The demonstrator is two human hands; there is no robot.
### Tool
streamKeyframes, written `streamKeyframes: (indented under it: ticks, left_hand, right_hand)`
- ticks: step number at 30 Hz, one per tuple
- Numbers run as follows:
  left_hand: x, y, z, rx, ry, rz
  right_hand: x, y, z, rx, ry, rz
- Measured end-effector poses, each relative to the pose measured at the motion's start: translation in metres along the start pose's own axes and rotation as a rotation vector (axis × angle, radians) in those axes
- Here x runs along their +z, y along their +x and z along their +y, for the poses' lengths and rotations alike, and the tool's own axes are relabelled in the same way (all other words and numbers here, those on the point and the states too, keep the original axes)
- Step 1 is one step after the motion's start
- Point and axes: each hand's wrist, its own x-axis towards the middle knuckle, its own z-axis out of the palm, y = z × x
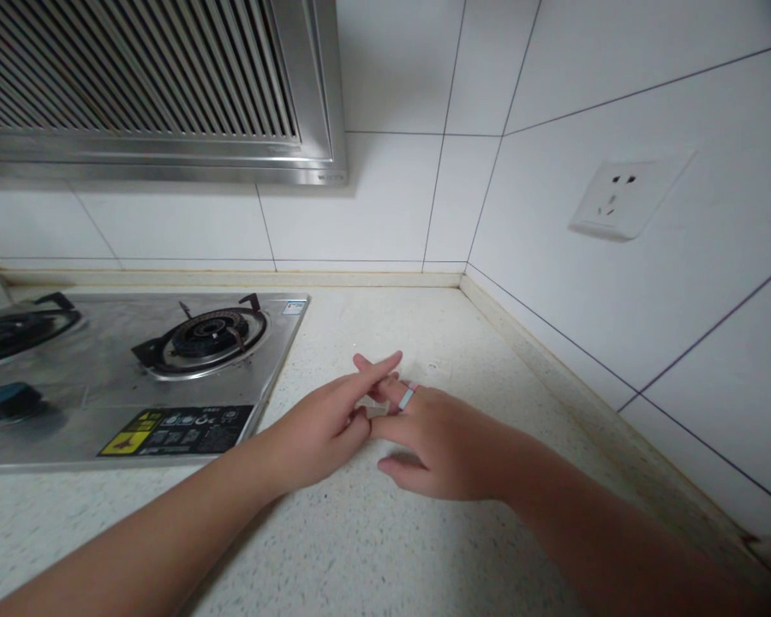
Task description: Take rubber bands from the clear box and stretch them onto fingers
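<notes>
Over the speckled pale countertop [373, 557], both hands meet with their fingers crossing. My left hand [321, 428] has its index finger stretched out across the fingers of the other hand, while its thumb bends in against a fingertip there. My right hand [456, 441] lies palm down, fingers stretched to the left and thumb held apart; a pale, silvery ring [406, 398] sits on one finger. Faint clear edges show between the fingers and just beyond them, too indistinct to name. The left palm and some fingertips are hidden.
To the left is a steel gas stove [116, 343] with black burners, a dark knob [9, 401] and a warning label [176, 431]. A range hood [301, 163] hangs above it. White tiled walls meet in a corner behind; a wall socket [630, 197] is on the right.
</notes>
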Motion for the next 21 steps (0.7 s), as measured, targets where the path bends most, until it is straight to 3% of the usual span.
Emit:
streamKeyframes:
  ticks: [3,5,10,16,21]
  left_hand:
    - [-0.009,0.001,-0.004,-0.075,0.048,0.175]
    - [-0.016,0.002,-0.005,-0.100,0.221,0.210]
    - [-0.024,0.006,0.003,-0.115,0.712,-0.016]
    - [-0.023,0.008,0.016,-0.165,0.887,0.051]
    - [-0.018,0.009,0.016,-0.126,0.938,-0.073]
  right_hand:
    - [-0.007,-0.001,-0.002,0.061,-0.045,-0.004]
    - [-0.011,-0.002,-0.002,0.070,-0.066,-0.004]
    - [-0.010,-0.003,-0.003,-0.002,-0.037,0.010]
    - [-0.009,-0.003,-0.005,0.009,-0.033,-0.001]
    - [-0.007,-0.001,-0.009,0.024,-0.029,-0.045]
